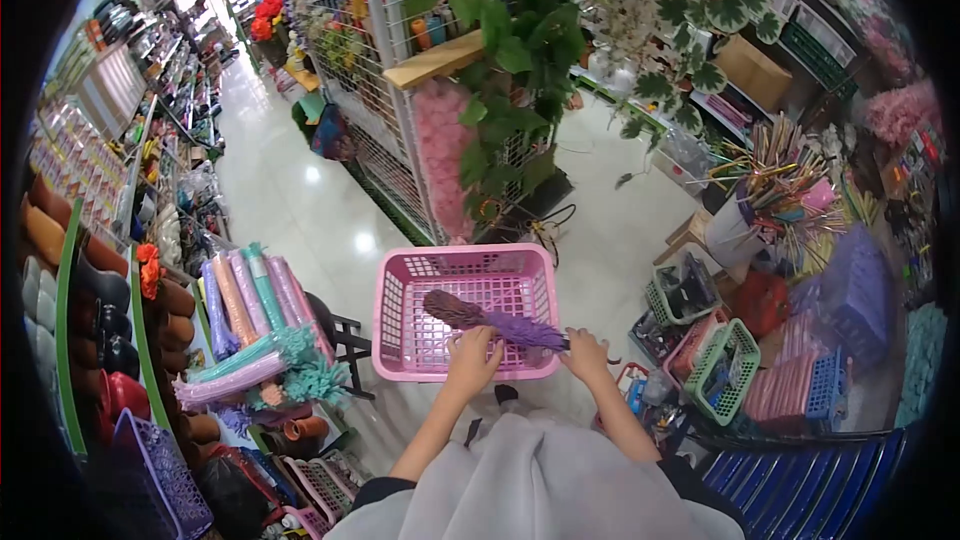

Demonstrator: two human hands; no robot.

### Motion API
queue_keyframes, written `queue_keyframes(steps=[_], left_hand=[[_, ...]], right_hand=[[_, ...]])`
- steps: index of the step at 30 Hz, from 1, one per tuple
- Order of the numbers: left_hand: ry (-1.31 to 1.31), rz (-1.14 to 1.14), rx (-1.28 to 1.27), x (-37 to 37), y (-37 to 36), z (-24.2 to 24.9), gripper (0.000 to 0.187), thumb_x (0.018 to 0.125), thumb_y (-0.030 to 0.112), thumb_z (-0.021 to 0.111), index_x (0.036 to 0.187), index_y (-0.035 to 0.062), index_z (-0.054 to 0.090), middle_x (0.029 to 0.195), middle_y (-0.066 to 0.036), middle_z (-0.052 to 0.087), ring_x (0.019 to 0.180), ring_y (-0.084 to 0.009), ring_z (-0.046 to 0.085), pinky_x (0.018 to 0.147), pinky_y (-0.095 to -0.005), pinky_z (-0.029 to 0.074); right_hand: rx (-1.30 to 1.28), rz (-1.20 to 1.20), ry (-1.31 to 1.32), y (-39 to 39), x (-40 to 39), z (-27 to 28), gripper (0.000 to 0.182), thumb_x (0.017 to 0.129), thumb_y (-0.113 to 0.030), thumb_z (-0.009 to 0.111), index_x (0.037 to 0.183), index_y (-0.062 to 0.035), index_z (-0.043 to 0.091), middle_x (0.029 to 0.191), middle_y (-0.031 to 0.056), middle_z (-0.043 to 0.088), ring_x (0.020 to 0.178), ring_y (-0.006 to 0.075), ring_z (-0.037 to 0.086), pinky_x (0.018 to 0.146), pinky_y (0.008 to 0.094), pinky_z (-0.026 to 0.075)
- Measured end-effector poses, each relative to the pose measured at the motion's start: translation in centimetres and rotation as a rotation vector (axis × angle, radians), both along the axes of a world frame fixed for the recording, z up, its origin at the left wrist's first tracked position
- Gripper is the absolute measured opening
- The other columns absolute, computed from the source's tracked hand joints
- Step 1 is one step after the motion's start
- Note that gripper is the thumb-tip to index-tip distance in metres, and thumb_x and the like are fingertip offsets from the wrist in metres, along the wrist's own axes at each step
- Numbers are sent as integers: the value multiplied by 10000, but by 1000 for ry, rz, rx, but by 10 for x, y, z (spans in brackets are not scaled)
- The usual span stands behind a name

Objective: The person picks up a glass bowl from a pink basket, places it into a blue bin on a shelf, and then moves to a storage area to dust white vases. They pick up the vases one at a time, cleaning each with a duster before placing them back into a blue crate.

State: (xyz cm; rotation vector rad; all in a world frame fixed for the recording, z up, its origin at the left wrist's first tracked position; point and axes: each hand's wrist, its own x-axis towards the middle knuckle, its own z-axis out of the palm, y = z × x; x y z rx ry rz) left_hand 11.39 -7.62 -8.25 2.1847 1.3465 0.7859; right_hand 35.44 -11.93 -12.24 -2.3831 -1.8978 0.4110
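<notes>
A pink plastic basket (388,325) with lattice sides is in front of me. Across its front half lies a bundle (525,331), brown at the left end and purple towards the right. My left hand (473,360) is closed around the lower side of the bundle near its middle, over the basket's front rim. At the bundle's purple right end, by the basket's front right corner, is my right hand (588,354), its fingers bent together. Whatever its fingertips hold is too small to make out.
Wrapped pastel bundles (250,300) and a purple basket (160,470) are on the left. A white grid rack (400,140) with hanging leaves stands ahead. To the right are a green basket (725,370), a bucket of sticks (735,230) and blue slats (800,485).
</notes>
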Motion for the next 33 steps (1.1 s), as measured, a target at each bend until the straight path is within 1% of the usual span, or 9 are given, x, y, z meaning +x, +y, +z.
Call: queue_keyframes(steps=[3,12,18,23,25,27,28,30,33], left_hand=[[104,-21,-150,25,19,-30,258,820,278,576,983,80,600,957,-98,611,962,-269,573,846,-525,334],[141,-85,-711,69,40,-120,476,805,448,565,963,2,619,915,-199,658,857,-370,632,758,-430,484],[87,-133,-629,83,41,-167,583,780,520,605,962,-34,620,843,-248,637,788,-392,622,703,-441,477],[-117,-15,-742,65,43,-184,419,797,422,651,862,9,614,755,-147,635,696,-228,621,638,-364,486],[-494,122,-985,50,42,-160,348,845,336,582,1026,40,569,894,-135,634,745,-240,611,655,-380,487],[-912,225,-1178,30,48,-150,298,905,230,467,1173,103,489,1067,-120,596,857,-253,604,735,-387,514],[-918,233,-1165,18,50,-146,298,905,230,467,1173,103,489,1067,-120,596,857,-253,604,735,-387,514],[-1417,116,-1235,-2,52,-94,309,920,257,411,1167,82,474,1111,-131,572,957,-272,590,866,-412,497],[-1719,46,-979,-18,53,-63,413,933,376,398,1180,62,505,1137,-133,579,1015,-284,578,915,-434,475]], right_hand=[[25,95,111,5,11,-17,265,762,-282,581,957,-105,605,783,128,648,760,338,634,633,460,484],[57,-23,178,20,50,47,257,719,-271,590,903,-101,643,744,131,657,721,325,639,633,443,496],[102,-73,287,15,59,55,369,700,-390,659,918,-93,640,715,100,649,691,307,635,601,392,481],[133,-113,466,13,56,56,381,752,-374,654,906,-26,622,700,140,636,680,312,630,597,372,465],[189,-143,689,15,57,45,380,773,-368,651,873,-3,615,672,163,618,654,314,628,576,366,457],[213,-133,576,11,52,62,369,758,-367,657,857,-14,618,667,157,620,642,334,619,580,391,466],[239,-136,462,9,50,69,359,742,-367,663,840,-24,621,661,150,621,630,355,609,585,417,476],[310,-18,377,5,54,66,338,738,-346,660,836,-24,626,662,160,623,629,364,609,582,428,476],[309,87,193,3,65,48,294,727,-314,652,823,-36,640,656,173,622,625,372,609,580,446,479]])
